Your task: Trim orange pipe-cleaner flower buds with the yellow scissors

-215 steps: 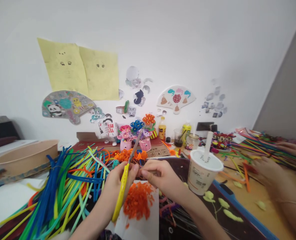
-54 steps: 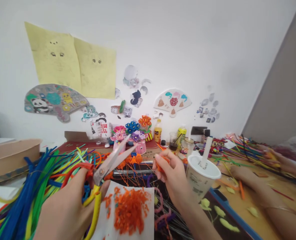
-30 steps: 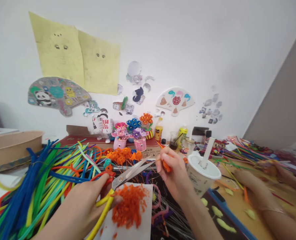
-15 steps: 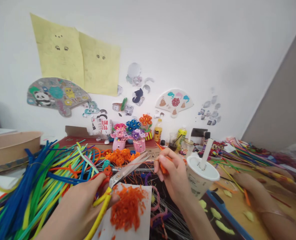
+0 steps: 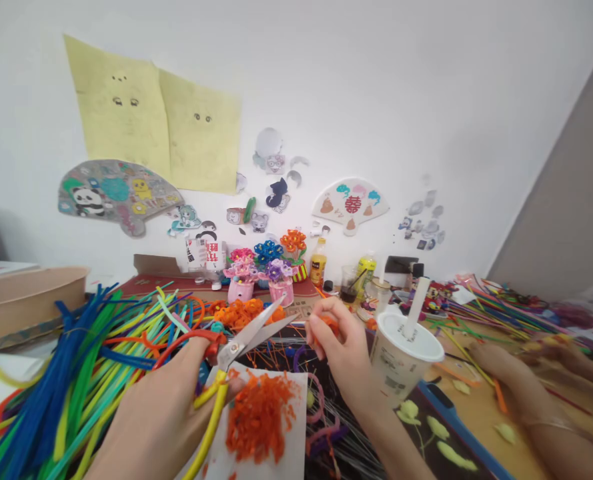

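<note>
My left hand [image 5: 169,393] is closed on a pair of scissors [image 5: 239,347] with red and yellow handles; its blades are spread and point up to the right. My right hand [image 5: 343,350] pinches an orange pipe cleaner [image 5: 330,323], mostly hidden by the fingers, just beyond the blade tips. Below the scissors, a heap of orange fuzz clippings [image 5: 261,417] lies on a white sheet of paper [image 5: 296,447]. Behind the blades sits a cluster of orange pipe-cleaner flowers [image 5: 239,313].
Colourful pipe cleaners [image 5: 66,393] pile up at left, beside a round tan box [image 5: 26,300]. A lidded drink cup [image 5: 401,357] with a straw stands by my right wrist. Another person's arms [image 5: 531,393] rest at right. Finished flower pots [image 5: 281,290] and bottles [image 5: 318,263] line the wall.
The scissor blades have opened; before, they were together. My right hand has shifted slightly down and left, and the orange strand between blades and fingers no longer shows.
</note>
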Tool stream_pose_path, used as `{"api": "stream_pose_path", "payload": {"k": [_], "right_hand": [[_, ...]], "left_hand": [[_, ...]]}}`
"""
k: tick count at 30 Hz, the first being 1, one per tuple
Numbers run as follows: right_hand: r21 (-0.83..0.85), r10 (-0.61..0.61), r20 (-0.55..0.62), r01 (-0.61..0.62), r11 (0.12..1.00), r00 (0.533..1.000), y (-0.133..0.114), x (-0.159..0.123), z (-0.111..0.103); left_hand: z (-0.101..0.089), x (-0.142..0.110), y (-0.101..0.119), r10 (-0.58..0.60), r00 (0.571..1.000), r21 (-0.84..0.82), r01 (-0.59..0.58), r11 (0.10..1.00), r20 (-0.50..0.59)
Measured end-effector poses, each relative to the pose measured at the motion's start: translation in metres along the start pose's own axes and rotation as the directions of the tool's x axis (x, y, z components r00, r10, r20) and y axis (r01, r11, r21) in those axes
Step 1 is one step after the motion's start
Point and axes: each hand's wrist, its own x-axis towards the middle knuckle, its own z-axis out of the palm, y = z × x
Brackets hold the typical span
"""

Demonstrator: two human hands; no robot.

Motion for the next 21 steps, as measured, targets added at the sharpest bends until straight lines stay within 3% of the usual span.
{"api": "stream_pose_path", "payload": {"k": [3, 13, 21], "right_hand": [[0.111, 0.037, 0.045, -0.041, 0.993, 0.998, 0.0006, 0.0006, 0.0002], [0.315, 0.134, 0.078, -0.151, 0.937, 0.988, -0.0023, 0.0016, -0.0002], [0.348, 0.148, 0.082, -0.167, 0.923, 0.986, -0.0028, 0.0031, 0.0005]], "left_hand": [[0.0055, 0.0021, -0.0043, 0.015, 0.994, 0.106, -0.027, 0.994, 0.105], [0.0060, 0.0020, -0.0039, 0.092, 0.995, 0.098, -0.094, 0.991, 0.029], [0.0103, 0.0032, -0.0099, 0.068, 0.986, 0.069, -0.079, 0.994, 0.151]]}}
